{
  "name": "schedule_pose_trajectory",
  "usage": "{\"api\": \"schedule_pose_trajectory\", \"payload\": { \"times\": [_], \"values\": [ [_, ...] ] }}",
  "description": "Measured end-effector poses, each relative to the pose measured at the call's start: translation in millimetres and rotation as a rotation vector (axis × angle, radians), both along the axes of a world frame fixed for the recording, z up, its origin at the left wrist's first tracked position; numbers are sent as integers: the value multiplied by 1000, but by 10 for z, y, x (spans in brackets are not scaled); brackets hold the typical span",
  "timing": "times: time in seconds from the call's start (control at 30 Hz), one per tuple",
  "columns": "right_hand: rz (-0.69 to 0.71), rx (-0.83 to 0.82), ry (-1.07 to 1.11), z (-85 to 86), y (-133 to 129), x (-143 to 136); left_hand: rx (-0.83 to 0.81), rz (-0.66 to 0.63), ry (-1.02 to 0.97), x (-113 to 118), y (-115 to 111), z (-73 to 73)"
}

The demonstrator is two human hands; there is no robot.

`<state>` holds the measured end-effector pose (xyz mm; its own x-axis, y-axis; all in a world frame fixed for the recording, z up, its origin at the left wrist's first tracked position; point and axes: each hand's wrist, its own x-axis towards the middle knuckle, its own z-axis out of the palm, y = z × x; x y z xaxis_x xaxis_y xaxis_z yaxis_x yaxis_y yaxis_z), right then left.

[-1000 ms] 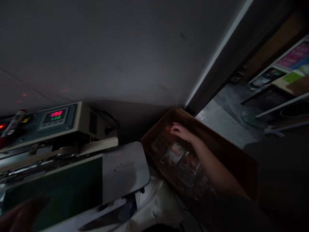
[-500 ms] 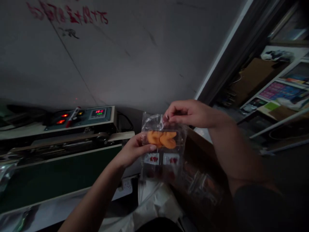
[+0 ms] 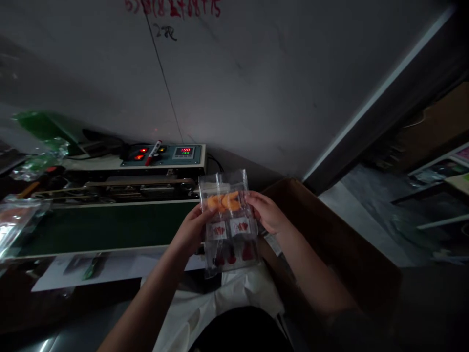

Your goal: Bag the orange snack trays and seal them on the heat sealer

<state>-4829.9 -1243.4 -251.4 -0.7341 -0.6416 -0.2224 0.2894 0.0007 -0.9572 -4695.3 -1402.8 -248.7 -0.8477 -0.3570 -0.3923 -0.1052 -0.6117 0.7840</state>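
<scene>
Between my two hands is a clear plastic bag (image 3: 229, 248), held upright in front of me. Orange pieces (image 3: 223, 201) lie across its upper part. Below them sit two white labels or cards (image 3: 240, 227) with red print, and dark red items (image 3: 231, 255) fill the bottom. My left hand (image 3: 196, 222) is closed on the bag's left edge, thumb in front. My right hand (image 3: 266, 211) pinches its right edge near the orange pieces. The bag's top end stands up flat above both hands.
To the left is a sealing machine with a green belt (image 3: 110, 227), a lit control panel (image 3: 168, 155) and a red-and-white marker (image 3: 153, 152) on it. Plastic packets (image 3: 18, 222) lie at the belt's far left. A cardboard box (image 3: 330, 234) stands at my right.
My right hand has come down from the bag's top to its right edge. The bag is now straighter and flatter. The view has swung right.
</scene>
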Motion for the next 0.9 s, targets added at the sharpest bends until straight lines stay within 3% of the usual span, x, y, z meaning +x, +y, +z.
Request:
{"api": "schedule_pose_trajectory", "payload": {
  "times": [0.07, 0.17, 0.23, 0.33, 0.47, 0.57, 0.77, 0.9],
  "values": [
    [-88, 22, 211, -13, 22, 17, 5, 25, 7, 28, -2, -37],
    [-237, 73, 709, 8, 105, 55, -14, 20, 27, 69, -1, -94],
    [-155, 114, 960, 55, 158, 96, -11, 2, 55, 97, 5, -121],
    [38, 146, 1148, 128, 180, 155, 17, -29, 109, 161, 13, -134],
    [73, 176, 1238, 120, 114, 199, 17, -71, 151, 308, -4, -150],
    [95, 173, 1258, 40, 32, 248, 33, -33, 149, 443, -19, -179],
    [128, 125, 1274, -65, -166, 497, 113, 172, 130, 783, -55, -188],
    [171, 77, 1186, -139, -298, 677, 122, 358, 116, 1162, -158, -217]
  ]
}}
